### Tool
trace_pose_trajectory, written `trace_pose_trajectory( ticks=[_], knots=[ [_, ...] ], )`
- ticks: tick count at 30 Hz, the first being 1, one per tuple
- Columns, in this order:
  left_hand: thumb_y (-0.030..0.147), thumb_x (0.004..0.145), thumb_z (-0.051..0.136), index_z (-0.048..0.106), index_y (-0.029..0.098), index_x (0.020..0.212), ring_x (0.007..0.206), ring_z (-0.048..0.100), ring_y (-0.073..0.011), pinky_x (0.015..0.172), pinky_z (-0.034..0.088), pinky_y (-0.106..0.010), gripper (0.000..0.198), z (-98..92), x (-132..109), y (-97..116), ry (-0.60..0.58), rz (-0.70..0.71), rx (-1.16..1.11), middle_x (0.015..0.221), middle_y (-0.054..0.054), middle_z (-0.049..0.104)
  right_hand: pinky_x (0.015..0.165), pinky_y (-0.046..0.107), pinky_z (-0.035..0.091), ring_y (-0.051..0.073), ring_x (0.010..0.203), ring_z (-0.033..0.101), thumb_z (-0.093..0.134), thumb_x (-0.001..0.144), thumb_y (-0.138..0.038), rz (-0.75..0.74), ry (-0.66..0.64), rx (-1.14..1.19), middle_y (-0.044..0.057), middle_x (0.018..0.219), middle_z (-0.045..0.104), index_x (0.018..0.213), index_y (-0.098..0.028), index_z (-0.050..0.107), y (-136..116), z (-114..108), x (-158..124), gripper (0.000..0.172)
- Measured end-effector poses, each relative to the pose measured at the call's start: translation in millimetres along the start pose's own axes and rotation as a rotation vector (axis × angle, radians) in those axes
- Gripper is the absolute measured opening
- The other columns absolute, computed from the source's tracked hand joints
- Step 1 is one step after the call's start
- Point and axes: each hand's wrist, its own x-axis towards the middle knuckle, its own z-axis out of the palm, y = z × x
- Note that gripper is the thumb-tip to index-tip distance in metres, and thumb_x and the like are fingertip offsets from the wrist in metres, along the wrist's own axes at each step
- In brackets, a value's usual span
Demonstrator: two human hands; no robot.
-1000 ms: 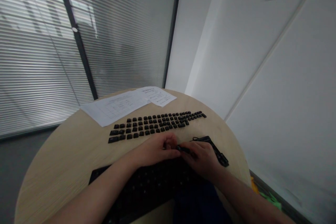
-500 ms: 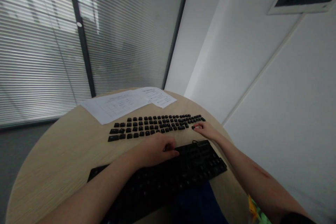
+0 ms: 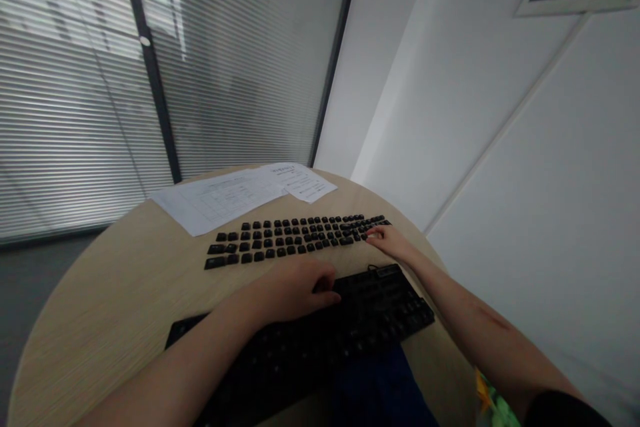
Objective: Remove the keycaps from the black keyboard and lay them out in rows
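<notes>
Loose black keycaps (image 3: 287, 240) lie in several rows across the table. At the right end of these rows my right hand (image 3: 390, 242) has its thumb and fingertips closed on a small keycap (image 3: 365, 236), low against the tabletop. Nearer to me a black keyboard (image 3: 385, 317) lies at a slant. My left hand (image 3: 295, 288) rests over its upper middle, fingers curled and thumb along the keys. Whatever is between those fingers, if anything, is hidden. My left forearm covers part of the keyboard's left side.
White printed sheets (image 3: 220, 197) lie at the back of the round wooden table (image 3: 110, 293). A dark blue cloth-like thing (image 3: 383, 387) shows below the keyboard. The keyboard's cable (image 3: 373, 267) comes out at its top edge. A white wall (image 3: 540, 200) stands close on the right.
My right hand has shifted slightly left and up, bringing the small keycap against the end of a row. My left hand stays in place. The view has tilted a little.
</notes>
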Motion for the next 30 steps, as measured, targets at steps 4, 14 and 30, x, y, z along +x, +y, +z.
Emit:
trace_pose_trajectory(
  ticks=[4,14,30],
  knots=[
    [0.041,0.091,0.063,0.068,0.022,0.085,0.073,0.058,-0.0171,0.062,0.033,-0.028,0.021,-0.5,0,0,-0.017,-0.003,0.029,0.081,-0.001,0.069,0.062,0.032,0.045,0.020,0.060,0.057,0.065,0.082,-0.032,-0.048,0.136,0.026,0.002,0.063,0.063,0.097,-0.018,0.081,-7,-18,-11,0.026],
    [0.037,0.091,0.064,0.074,0.024,0.092,0.078,0.062,-0.0197,0.066,0.038,-0.030,0.017,4.2,7,-9,-0.083,-0.005,0.068,0.087,-0.002,0.071,0.069,0.033,0.055,0.019,0.071,0.062,0.044,0.098,-0.064,-0.112,0.491,0.532,0.002,0.080,0.060,0.118,-0.023,0.069,-27,-99,-105,0.053],
    [0.035,0.085,0.066,0.074,0.024,0.100,0.076,0.063,-0.0189,0.067,0.040,-0.030,0.020,5.7,8,-9,-0.135,-0.025,0.044,0.086,-0.001,0.071,0.050,0.031,0.057,0.012,0.040,0.047,0.072,0.081,-0.068,0.374,-0.130,0.838,-0.012,0.048,0.046,0.091,-0.024,0.054,-42,-78,-167,0.048]
  ],
)
